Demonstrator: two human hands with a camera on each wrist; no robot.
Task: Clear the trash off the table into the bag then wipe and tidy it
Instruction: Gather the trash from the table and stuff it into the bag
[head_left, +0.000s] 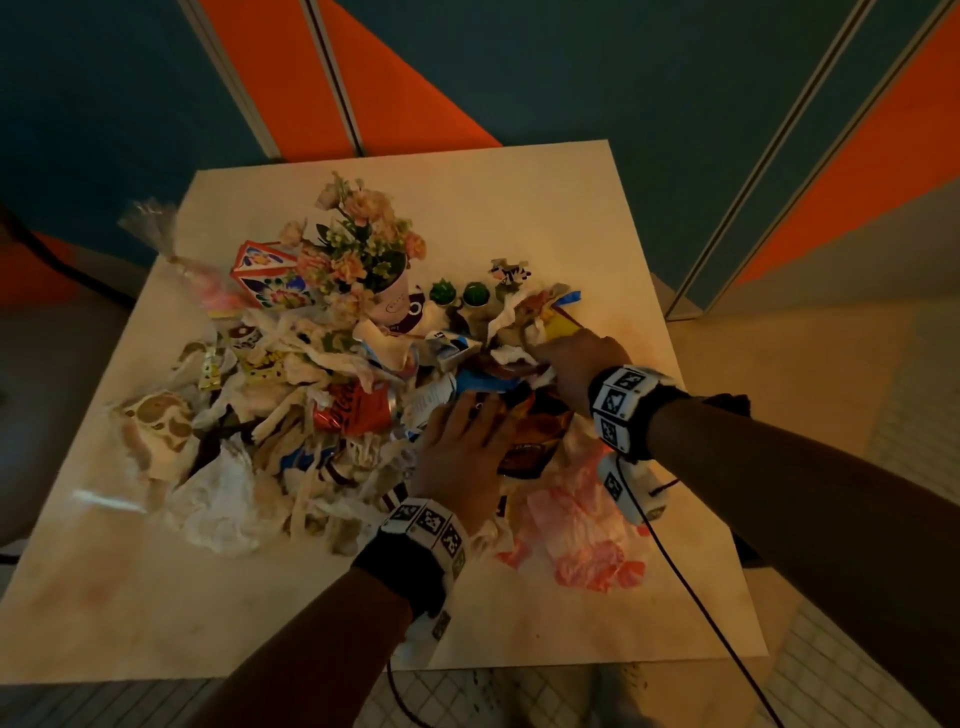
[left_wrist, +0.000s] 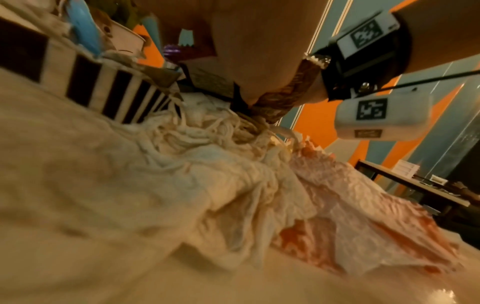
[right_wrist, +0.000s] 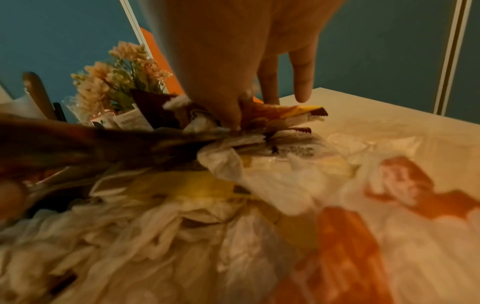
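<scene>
A heap of trash (head_left: 311, 415), made of crumpled tissues, wrappers and paper scraps, covers the middle of the cream table (head_left: 545, 208). My left hand (head_left: 483, 410) lies flat with spread fingers on a dark orange snack bag (head_left: 535, 431). My right hand (head_left: 540, 358) reaches into the far right of the heap. In the right wrist view, my right hand (right_wrist: 239, 123) pinches a bunch of wrappers (right_wrist: 285, 115) and tissue with the thumb, while two fingers (right_wrist: 301, 82) stay straight. A thin pink-and-white plastic bag (head_left: 576, 535) lies flat under my right forearm.
A pot of pale flowers (head_left: 384, 296), a patterned box (head_left: 265, 275) and two small green cactus pots (head_left: 441, 293) stand at the back of the heap. Bare table shows at the far right and along the near edge. Cables hang from both wrists.
</scene>
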